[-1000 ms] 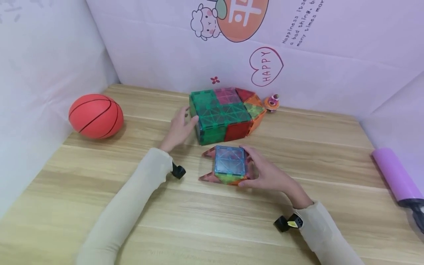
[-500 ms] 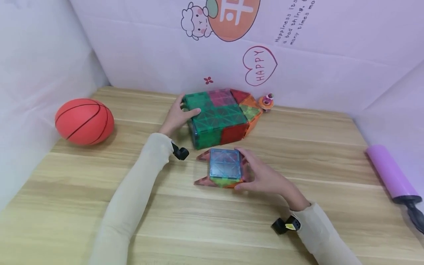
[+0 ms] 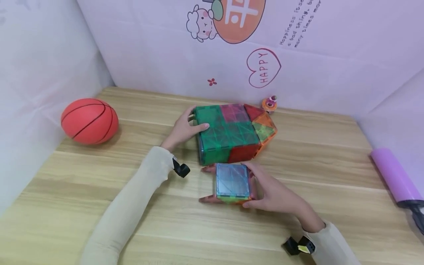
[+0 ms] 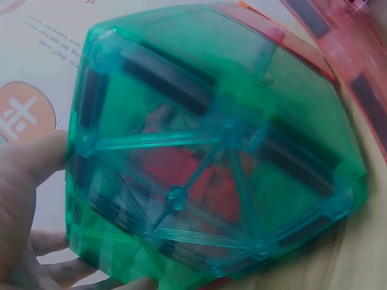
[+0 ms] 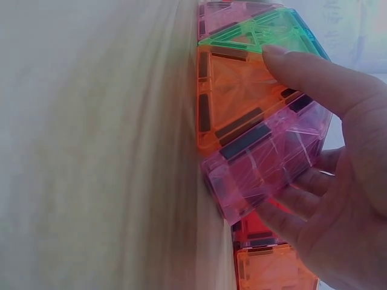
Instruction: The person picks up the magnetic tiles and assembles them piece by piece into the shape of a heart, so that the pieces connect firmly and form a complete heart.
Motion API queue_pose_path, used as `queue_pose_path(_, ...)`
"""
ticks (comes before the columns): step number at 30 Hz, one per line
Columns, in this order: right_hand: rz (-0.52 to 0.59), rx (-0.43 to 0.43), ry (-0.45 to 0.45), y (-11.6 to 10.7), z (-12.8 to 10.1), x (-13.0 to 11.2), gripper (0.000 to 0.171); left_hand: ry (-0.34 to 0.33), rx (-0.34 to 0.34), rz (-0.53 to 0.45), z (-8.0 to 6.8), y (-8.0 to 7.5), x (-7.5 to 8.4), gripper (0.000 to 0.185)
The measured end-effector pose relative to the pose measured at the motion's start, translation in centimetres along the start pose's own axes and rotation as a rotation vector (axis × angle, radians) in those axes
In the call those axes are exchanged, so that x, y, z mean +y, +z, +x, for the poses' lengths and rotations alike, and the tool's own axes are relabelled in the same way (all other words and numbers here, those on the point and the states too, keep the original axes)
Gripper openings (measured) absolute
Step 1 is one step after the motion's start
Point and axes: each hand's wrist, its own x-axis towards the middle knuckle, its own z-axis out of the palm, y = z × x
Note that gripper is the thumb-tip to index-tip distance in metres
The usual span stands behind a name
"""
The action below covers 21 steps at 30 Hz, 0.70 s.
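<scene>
Behind right hand (image 3: 276, 193): cube's (image 3: 233, 182) side.

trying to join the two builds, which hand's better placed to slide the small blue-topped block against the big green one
Right, probably. The right hand already grips the small blue-topped block; the left hand holds the big green block.

Glossy translucent plastic tiles (image 3: 228, 130) (wood-grain table (image 3: 99, 191))

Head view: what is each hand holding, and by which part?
Left hand grips the large green magnetic-tile block by its left end; right hand grips the small blue-topped tile cube by its right side.
</scene>
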Motion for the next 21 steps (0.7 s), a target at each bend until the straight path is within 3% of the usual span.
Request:
queue_pose_path(5, -0.030, -0.013, 0.036, 0.1, -1.0, -0.7, 0.102, 0.001, -0.035, 0.020, -1.3, -0.1, 0.7, 0.081)
queue_pose_path(13, 0.000, -0.037, 0.010, 0.7, -2.1, -1.2, 0.101, 0.016, -0.089, 0.030, -2.8, 0.7, 0.0, 0.083)
queue_pose_path(21, 0.001, -0.026, -0.019, 0.3, -1.5, -1.0, 0.101, 0.056, -0.059, -0.006, -2.4, 1.0, -0.4, 0.077)
